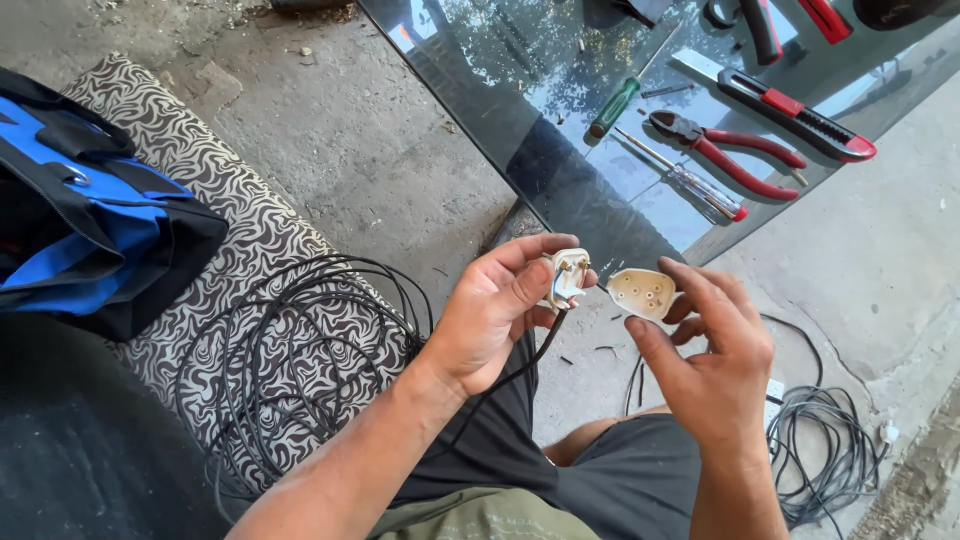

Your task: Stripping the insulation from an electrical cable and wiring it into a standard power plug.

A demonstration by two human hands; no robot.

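White plug body [567, 277], cord attached, sits pinched in my left hand [490, 312] fingers; my right hand [712, 345] fingers pinch its cream cover [642, 293] just beside it, below the glass tabletop [560, 170].

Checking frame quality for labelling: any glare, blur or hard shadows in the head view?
Head view: daylight, soft and even, no hard shadows on the hands. The glass tabletop mirrors sky and foliage, washing out the tools on it. The left hand with its plug body and the right hand with the plug cover are sharp. Slight wide-angle stretch at the edges.
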